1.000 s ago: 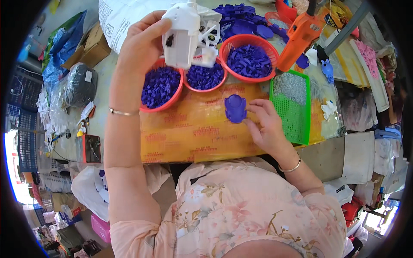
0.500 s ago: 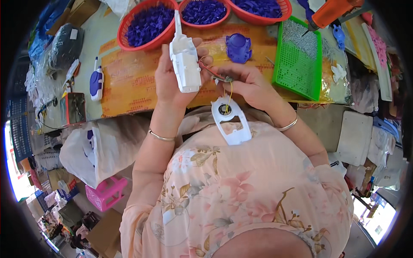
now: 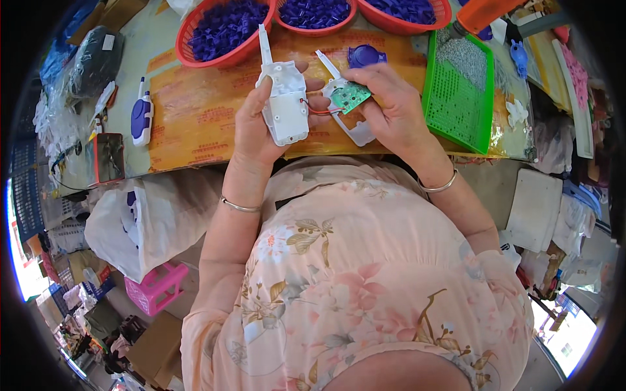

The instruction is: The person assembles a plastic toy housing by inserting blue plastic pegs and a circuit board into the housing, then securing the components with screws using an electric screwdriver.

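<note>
The left hand [image 3: 253,124] is holding a white casing half [image 3: 287,116], its grip curling around both sides with fingertips showing past the right edge. The right hand [image 3: 399,105] is pinching a green circuit board [image 3: 352,97] at its right end — thumb and fingers coming close together. A second white casing half [image 3: 359,133] is sitting partly hidden behind the board; whether the right grip is also holding it, I cannot tell. Red wires [image 3: 323,112] are running from the first half toward the board. Just beyond the right hand, a purple shell [image 3: 366,57] is lying on the surface [image 3: 208,120] — three red baskets [image 3: 229,60] are standing along the far side.
</note>
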`<state>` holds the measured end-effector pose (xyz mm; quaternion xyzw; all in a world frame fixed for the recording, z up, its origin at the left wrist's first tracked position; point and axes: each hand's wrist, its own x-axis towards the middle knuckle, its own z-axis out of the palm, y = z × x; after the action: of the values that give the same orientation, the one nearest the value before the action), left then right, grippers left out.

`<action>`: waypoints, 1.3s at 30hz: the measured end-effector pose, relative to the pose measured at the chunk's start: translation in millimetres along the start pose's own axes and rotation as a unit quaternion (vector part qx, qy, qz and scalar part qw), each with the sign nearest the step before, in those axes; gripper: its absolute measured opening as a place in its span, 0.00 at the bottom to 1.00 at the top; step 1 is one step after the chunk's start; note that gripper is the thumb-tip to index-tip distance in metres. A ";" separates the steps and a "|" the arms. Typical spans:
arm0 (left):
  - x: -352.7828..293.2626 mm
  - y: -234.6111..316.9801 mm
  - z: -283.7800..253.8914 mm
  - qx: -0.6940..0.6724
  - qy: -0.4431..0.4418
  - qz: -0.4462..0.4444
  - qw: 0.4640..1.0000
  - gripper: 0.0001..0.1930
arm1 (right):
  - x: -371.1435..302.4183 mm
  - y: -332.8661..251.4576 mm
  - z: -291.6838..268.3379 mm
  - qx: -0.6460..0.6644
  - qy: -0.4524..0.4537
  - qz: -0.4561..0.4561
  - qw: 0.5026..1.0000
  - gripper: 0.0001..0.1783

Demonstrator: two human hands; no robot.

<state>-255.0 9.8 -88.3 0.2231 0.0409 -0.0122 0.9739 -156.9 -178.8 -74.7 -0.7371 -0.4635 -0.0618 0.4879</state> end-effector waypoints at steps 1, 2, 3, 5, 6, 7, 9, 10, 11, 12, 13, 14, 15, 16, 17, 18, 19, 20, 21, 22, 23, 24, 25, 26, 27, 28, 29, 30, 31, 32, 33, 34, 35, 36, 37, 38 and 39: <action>0.1 0.6 0.4 0.021 0.005 -0.006 1.000 0.29 | 0.7 0.7 1.3 0.003 0.021 -0.026 0.999 0.20; 0.2 0.5 1.1 0.043 0.009 -0.012 0.999 0.28 | 1.0 1.3 1.3 0.002 0.021 -0.023 1.000 0.20; -0.4 -0.7 2.7 0.041 0.009 -0.015 0.999 0.28 | 1.3 1.7 0.8 0.023 0.008 -0.001 1.000 0.20; -0.9 -2.9 5.8 0.140 0.040 -0.010 0.989 0.27 | 1.7 1.9 0.9 0.041 -0.004 0.023 0.999 0.21; 0.1 -4.2 6.5 0.139 0.039 -0.012 0.989 0.27 | 1.8 1.4 1.8 0.042 -0.003 0.030 0.999 0.20; 1.1 -4.9 7.1 0.215 0.037 -0.024 0.976 0.28 | 2.2 1.2 3.3 0.044 -0.002 0.036 0.998 0.19; 1.9 -10.1 19.3 0.299 0.054 -0.024 0.952 0.28 | 5.9 -5.5 0.2 0.035 -0.022 0.047 0.998 0.17; 2.3 -14.2 23.0 0.299 0.054 -0.024 0.952 0.28 | 7.1 -8.7 -1.7 0.026 -0.044 0.057 0.997 0.14; 2.6 -17.3 25.5 0.299 0.056 -0.017 0.952 0.26 | 7.4 -9.3 -2.1 0.026 -0.043 0.058 0.997 0.14; 2.5 -18.8 26.5 0.300 0.058 -0.009 0.952 0.24 | 7.7 -9.3 -2.4 0.001 -0.054 0.046 0.998 0.13; 2.1 -19.5 26.5 0.300 0.058 -0.010 0.952 0.24 | 7.6 -9.3 -2.4 -0.024 -0.064 0.034 0.997 0.12; 1.6 -20.2 26.3 0.316 0.057 -0.010 0.947 0.24 | 6.5 -8.8 -1.5 -0.024 -0.063 0.035 0.997 0.12; 1.2 -20.8 26.1 0.332 0.056 -0.010 0.942 0.25 | 4.9 -7.9 0.1 -0.040 -0.050 0.023 0.998 0.12; 0.8 -21.7 26.1 0.332 0.056 -0.010 0.942 0.25 | 3.9 -7.7 1.5 -0.057 -0.037 0.011 0.998 0.13; 0.5 -23.0 26.4 0.339 0.063 0.007 0.939 0.26 | 3.8 -8.3 2.7 -0.057 -0.037 0.012 0.998 0.13; 0.1 -24.3 26.9 0.346 0.071 0.025 0.935 0.26 | 3.7 -9.0 4.0 -0.081 -0.027 0.014 0.996 0.14; -0.8 -25.5 28.7 0.346 0.071 0.025 0.935 0.26 | 3.6 -9.3 4.8 -0.104 -0.018 0.016 0.994 0.15; -2.2 -26.4 31.6 0.416 0.067 0.054 0.905 0.26 | 3.3 -9.5 5.1 -0.104 -0.018 0.016 0.994 0.15; -3.1 -26.7 32.9 0.483 0.063 0.083 0.869 0.26 | 3.1 -9.7 5.3 -0.125 -0.035 0.026 0.991 0.17; -3.3 -26.3 32.2 0.484 0.063 0.082 0.869 0.26 | 3.0 -10.3 5.8 -0.145 -0.051 0.035 0.988 0.18; -3.1 -25.6 30.8 0.507 0.076 0.083 0.854 0.25 | 4.0 -11.4 6.0 -0.144 -0.051 0.035 0.988 0.18; -3.5 -24.7 29.8 0.530 0.088 0.084 0.839 0.24 | 6.1 -13.3 5.8 -0.100 -0.033 0.014 0.994 0.18; -3.6 -22.7 30.4 0.531 0.088 0.084 0.839 0.24 | 7.8 -14.2 5.6 -0.057 -0.014 -0.007 0.998 0.18; -3.7 -19.4 31.8 0.457 0.096 0.045 0.883 0.23 | 8.1 -14.0 4.3 -0.057 -0.014 -0.006 0.998 0.18; -4.1 -16.5 31.8 0.378 0.102 0.006 0.920 0.22 | 7.6 -13.0 1.8 0.022 -0.036 0.057 0.997 0.17; -4.3 -15.2 27.1 0.330 0.097 -0.009 0.939 0.20 | 7.1 -12.4 -0.4 0.101 -0.058 0.120 0.986 0.16; -5.0 -12.6 25.9 0.330 0.098 -0.009 0.939 0.20 | 5.7 -8.6 0.7 0.172 -0.058 0.131 0.975 0.11; -5.8 -10.2 25.0 0.272 0.083 -0.044 0.958 0.19 | 5.3 -8.6 -0.6 0.172 -0.058 0.131 0.975 0.11; -6.3 -9.1 24.4 0.213 0.067 -0.080 0.972 0.19 | 4.6 -8.7 -1.9 0.213 -0.077 0.175 0.958 0.11; -6.6 -8.5 24.8 0.213 0.067 -0.080 0.972 0.19 | 3.9 -9.0 -2.4 0.253 -0.095 0.218 0.938 0.12; -6.8 -7.9 25.6 0.199 0.071 -0.104 0.972 0.19 | 2.6 -9.1 -0.3 0.253 -0.094 0.218 0.938 0.12; -6.8 -7.6 26.0 0.185 0.075 -0.129 0.971 0.19 | 0.6 -8.7 3.9 0.271 -0.057 0.217 0.936 0.10; -7.1 -7.8 26.0 0.185 0.075 -0.130 0.971 0.19 | -1.0 -8.8 7.3 0.289 -0.019 0.215 0.933 0.09; -7.6 -8.1 26.0 0.186 0.067 -0.135 0.971 0.19 | -2.1 -9.2 9.1 0.289 -0.018 0.215 0.933 0.09; -8.0 -8.2 26.0 0.186 0.060 -0.140 0.971 0.20 | -2.8 -9.9 10.6 0.305 -0.009 0.230 0.924 0.09; -8.0 -8.3 25.5 0.186 0.060 -0.141 0.971 0.20 | -3.5 -10.5 12.1 0.321 0.001 0.244 0.915 0.10; -8.0 -8.5 24.6 0.196 0.054 -0.141 0.969 0.20 | -4.3 -11.1 13.7 0.321 0.001 0.245 0.915 0.10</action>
<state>-261.5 -8.5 -69.3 0.4022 0.1215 -0.1453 0.8957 -172.5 -169.8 -76.8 -0.6313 -0.2625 0.2109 0.6986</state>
